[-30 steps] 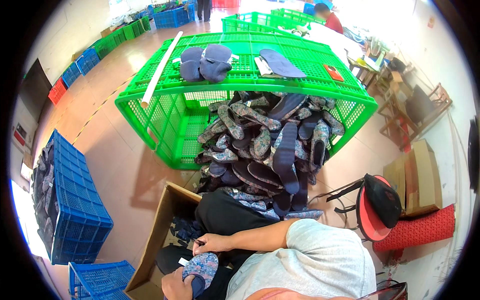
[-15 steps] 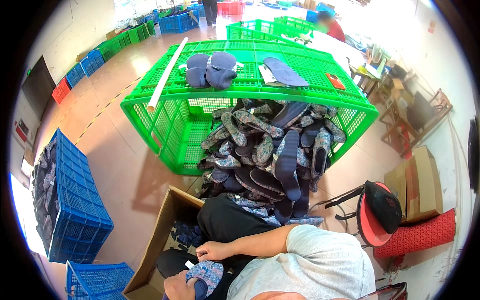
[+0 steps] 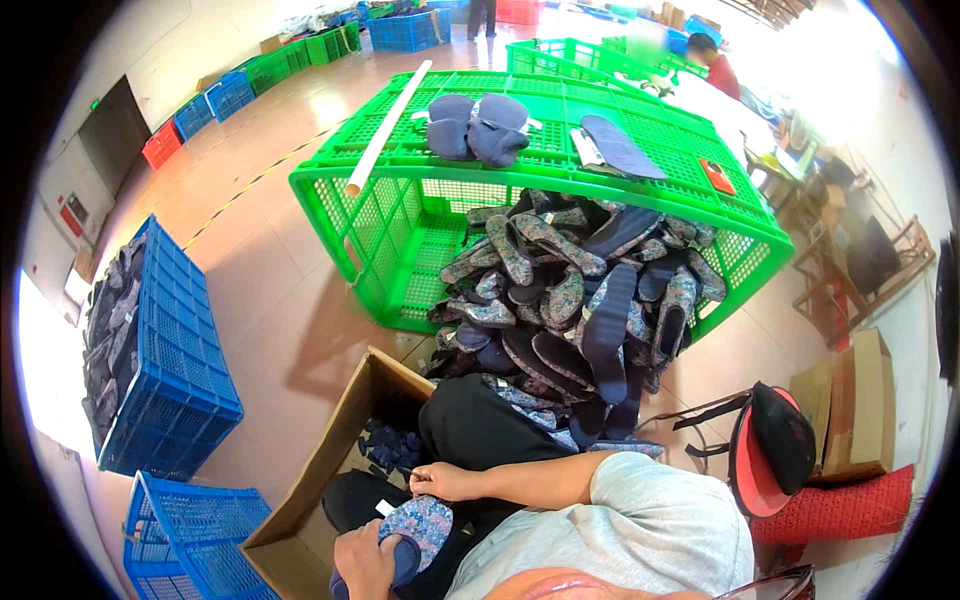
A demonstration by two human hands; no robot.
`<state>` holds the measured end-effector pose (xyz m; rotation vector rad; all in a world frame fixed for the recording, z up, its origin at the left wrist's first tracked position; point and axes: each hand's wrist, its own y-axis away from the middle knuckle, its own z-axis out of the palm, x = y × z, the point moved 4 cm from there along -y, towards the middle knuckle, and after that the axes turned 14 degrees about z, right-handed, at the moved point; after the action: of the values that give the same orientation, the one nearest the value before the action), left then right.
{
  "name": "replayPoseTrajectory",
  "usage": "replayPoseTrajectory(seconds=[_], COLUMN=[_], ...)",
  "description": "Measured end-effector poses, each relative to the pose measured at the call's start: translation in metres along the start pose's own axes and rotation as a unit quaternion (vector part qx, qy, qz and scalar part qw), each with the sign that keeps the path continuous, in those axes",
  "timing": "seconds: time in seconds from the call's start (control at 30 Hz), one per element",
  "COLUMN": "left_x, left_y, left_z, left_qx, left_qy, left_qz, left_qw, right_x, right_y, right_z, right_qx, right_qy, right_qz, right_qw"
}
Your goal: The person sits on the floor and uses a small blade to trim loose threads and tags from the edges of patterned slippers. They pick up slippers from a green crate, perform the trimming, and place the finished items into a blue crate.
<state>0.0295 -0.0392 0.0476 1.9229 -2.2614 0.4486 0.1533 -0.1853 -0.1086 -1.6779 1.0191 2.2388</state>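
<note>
My left hand (image 3: 364, 556) is wrapped round a fabric slipper (image 3: 422, 528) with a blue and pink floral pattern and a dark navy part under my fingers. A small white tag (image 3: 384, 508) sticks out at its edge. Just above the slipper, my right hand (image 3: 442, 482) is closed in a pinch near its upper edge; what lies between the fingertips is too small to make out. An open cardboard box (image 3: 330, 455) stands by my legs, with dark blue scraps (image 3: 390, 446) inside. Beyond my knee, many floral and navy slippers (image 3: 560, 300) spill from a tipped green crate (image 3: 400, 255).
On the green crate lie a white tube (image 3: 390, 128), a pair of navy slippers (image 3: 478, 130), a navy sole (image 3: 622, 148) and an orange-red card-like object (image 3: 716, 177). Blue crates (image 3: 175, 350) stand at left. A black and red cap (image 3: 770, 450) hangs at right. Another person sits far back.
The whole view has turned slightly, so the scene sits further right. Both hands stay at the slipper, with my right hand still pinched by its upper edge.
</note>
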Motion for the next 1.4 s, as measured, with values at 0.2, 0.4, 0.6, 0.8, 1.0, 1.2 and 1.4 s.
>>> replayPoseTrajectory(seconds=[0.2, 0.4, 0.6, 0.8, 1.0, 1.2, 1.4], left_x=[0.000, 0.010, 0.005, 0.005, 0.007, 0.011, 0.017], left_y=[0.000, 0.005, 0.016, 0.022, 0.023, 0.031, 0.035], left_z=[-0.007, -0.050, -0.072, -0.066, -0.064, -0.052, -0.040], left_qx=[0.020, 0.125, 0.170, 0.188, 0.180, 0.160, 0.165], left_qy=[-0.009, -0.109, -0.142, -0.147, -0.163, -0.161, -0.155], left_qz=[0.008, -0.030, -0.022, -0.018, 0.021, 0.033, 0.022], left_qw=[1.000, 0.986, 0.975, 0.971, 0.970, 0.973, 0.974], right_x=[0.008, -0.017, -0.009, -0.008, -0.014, -0.041, -0.070], right_y=[-0.003, 0.008, 0.007, 0.008, 0.014, 0.028, 0.042], right_z=[-0.004, -0.005, -0.001, -0.002, -0.004, 0.000, -0.009], right_qx=[0.009, 0.021, -0.005, -0.010, -0.010, -0.012, -0.023], right_qy=[-0.062, -0.104, -0.155, -0.136, -0.130, -0.044, 0.079], right_qz=[0.001, 0.080, 0.127, 0.129, 0.106, -0.050, -0.076], right_qw=[0.998, 0.991, 0.980, 0.982, 0.986, 0.998, 0.994])
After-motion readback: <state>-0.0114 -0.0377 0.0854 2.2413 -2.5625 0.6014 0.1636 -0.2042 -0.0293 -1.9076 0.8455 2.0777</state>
